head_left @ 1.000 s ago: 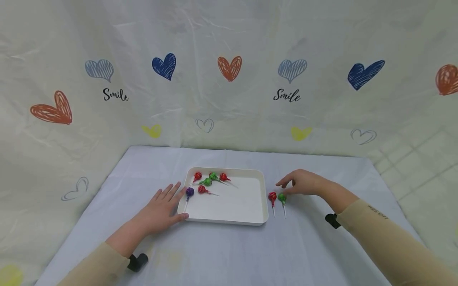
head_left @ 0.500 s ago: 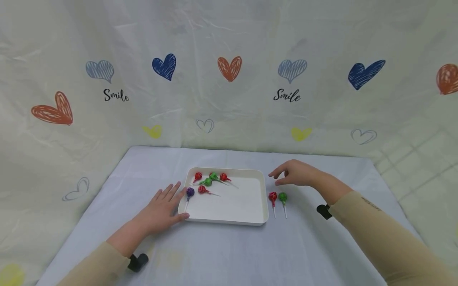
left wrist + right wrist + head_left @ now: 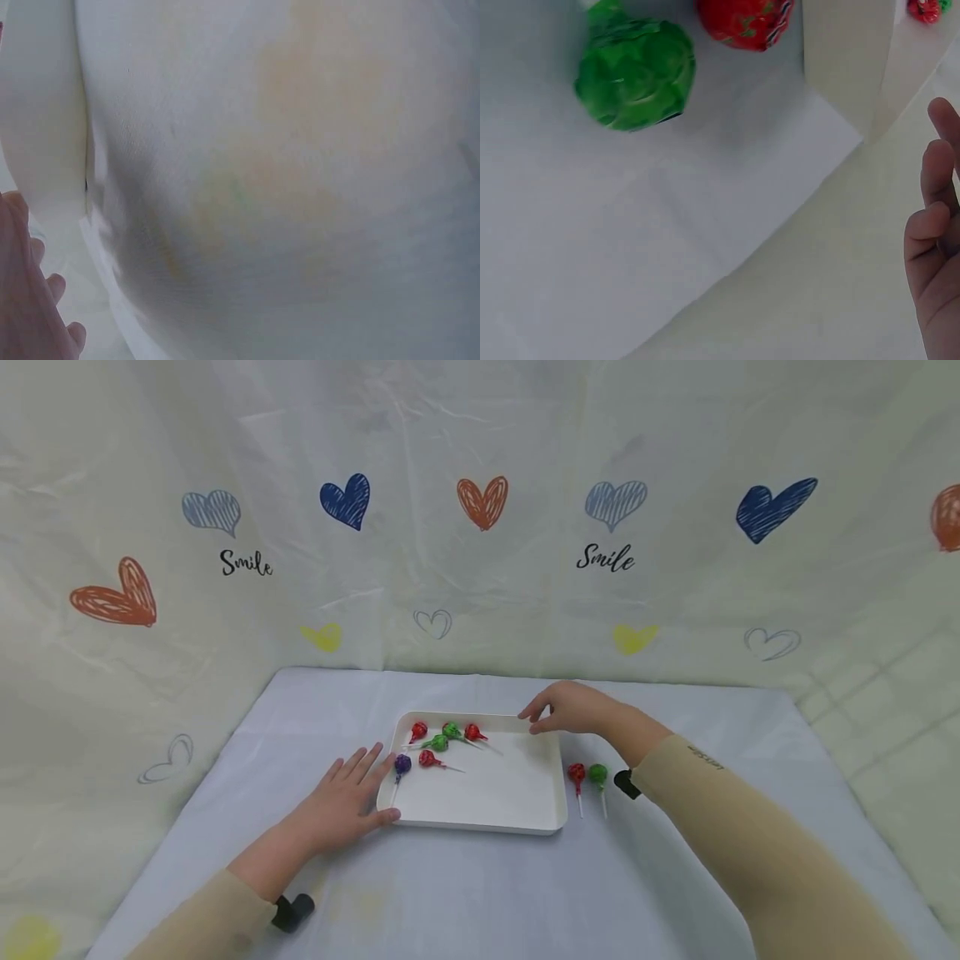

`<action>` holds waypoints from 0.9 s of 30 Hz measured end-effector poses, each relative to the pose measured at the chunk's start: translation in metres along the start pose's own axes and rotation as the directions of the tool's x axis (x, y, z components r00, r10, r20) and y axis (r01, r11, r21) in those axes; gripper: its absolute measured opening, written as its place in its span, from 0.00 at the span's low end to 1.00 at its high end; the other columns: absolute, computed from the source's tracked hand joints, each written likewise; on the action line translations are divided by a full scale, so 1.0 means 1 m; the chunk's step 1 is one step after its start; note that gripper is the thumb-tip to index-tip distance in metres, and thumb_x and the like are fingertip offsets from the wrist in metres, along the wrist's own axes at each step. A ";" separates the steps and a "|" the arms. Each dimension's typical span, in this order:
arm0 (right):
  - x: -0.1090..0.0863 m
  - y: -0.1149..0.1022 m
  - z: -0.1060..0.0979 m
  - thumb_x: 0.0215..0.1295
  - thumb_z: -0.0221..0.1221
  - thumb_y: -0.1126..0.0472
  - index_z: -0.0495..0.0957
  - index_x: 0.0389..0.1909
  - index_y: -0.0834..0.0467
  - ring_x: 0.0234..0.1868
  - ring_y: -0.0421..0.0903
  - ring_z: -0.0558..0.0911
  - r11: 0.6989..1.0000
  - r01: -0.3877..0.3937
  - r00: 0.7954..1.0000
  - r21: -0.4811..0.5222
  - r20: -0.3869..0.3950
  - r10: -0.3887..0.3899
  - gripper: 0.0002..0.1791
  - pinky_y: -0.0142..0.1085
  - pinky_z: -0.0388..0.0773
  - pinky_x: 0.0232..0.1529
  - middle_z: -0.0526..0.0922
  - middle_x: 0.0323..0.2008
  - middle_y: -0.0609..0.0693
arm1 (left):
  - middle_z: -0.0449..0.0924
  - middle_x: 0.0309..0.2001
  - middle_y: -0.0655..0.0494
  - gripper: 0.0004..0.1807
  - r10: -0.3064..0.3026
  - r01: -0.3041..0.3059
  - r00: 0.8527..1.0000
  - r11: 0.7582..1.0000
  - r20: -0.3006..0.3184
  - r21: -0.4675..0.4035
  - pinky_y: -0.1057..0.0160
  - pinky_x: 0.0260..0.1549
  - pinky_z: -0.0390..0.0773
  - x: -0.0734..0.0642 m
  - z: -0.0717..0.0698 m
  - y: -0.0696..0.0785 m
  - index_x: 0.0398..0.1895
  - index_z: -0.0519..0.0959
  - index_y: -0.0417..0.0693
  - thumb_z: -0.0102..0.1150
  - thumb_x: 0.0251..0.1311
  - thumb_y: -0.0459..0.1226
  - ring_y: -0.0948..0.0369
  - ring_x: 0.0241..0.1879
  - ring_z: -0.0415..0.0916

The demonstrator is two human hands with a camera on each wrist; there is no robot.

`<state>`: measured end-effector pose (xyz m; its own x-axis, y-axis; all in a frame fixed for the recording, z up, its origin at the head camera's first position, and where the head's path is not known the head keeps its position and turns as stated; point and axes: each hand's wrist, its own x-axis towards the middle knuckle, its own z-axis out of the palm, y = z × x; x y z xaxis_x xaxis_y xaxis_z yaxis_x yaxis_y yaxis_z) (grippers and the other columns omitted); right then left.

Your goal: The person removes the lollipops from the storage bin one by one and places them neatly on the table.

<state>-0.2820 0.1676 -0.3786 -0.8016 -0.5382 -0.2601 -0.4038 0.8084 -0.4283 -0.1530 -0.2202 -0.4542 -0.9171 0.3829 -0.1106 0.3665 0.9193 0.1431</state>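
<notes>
Left hand point(image 3: 341, 806): spread flat at the white tray's point(image 3: 480, 822) left edge, fingers straight, gripping nothing I can see
Right hand point(image 3: 572, 706): above the tray's far right corner, fingers loosely bent, thumb apart from them, nothing visible in its hold
Lollipops in the tray: three red, two green point(image 3: 439, 742) towards the far left, and a purple lollipop point(image 3: 402, 763) by the left fingertips
Lollipops outside: a red one point(image 3: 576, 773) and a green one point(image 3: 597, 774) side by side on the desk point(image 3: 480, 893), just right of the tray
Risk: a low right wrist could catch the tray's wall and jolt the sweets; a left-hand slip might roll the purple one
Edges and room: raised rim all round; desk's far edge near behind the tray, more room on the near side
</notes>
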 end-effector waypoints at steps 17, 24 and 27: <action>0.057 -0.048 0.019 0.64 0.67 0.52 0.84 0.55 0.41 0.41 0.41 0.77 0.983 0.043 0.997 -0.178 0.071 -0.031 0.18 0.35 0.77 0.45 0.82 0.38 0.39 | 0.39 0.80 0.49 0.53 0.003 -0.003 1.000 1.000 0.003 0.017 0.37 0.72 0.43 0.002 0.002 -0.003 0.80 0.47 0.53 0.49 0.60 0.70 0.45 0.78 0.38; 0.070 -0.057 0.032 0.67 0.63 0.54 0.84 0.54 0.39 0.42 0.41 0.76 0.974 0.040 0.996 -0.224 0.086 -0.021 0.16 0.35 0.76 0.45 0.81 0.39 0.38 | 0.39 0.80 0.49 0.53 0.001 -0.001 1.000 1.000 0.008 0.008 0.37 0.72 0.42 0.003 0.003 -0.004 0.80 0.48 0.53 0.48 0.60 0.71 0.45 0.78 0.38; 0.073 -0.061 0.034 0.68 0.63 0.54 0.84 0.55 0.39 0.44 0.42 0.75 0.966 0.034 0.997 -0.256 0.081 -0.013 0.16 0.36 0.76 0.48 0.81 0.41 0.38 | 0.39 0.80 0.50 0.53 -0.006 0.006 1.000 1.000 0.017 0.008 0.37 0.72 0.43 0.003 0.002 -0.004 0.80 0.47 0.54 0.48 0.60 0.70 0.45 0.78 0.38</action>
<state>-0.3011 0.0704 -0.4011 -0.7578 -0.5665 -0.3237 -0.5300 0.8238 -0.2010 -0.1566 -0.2223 -0.4568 -0.9166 0.3787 -0.1280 0.3622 0.9223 0.1346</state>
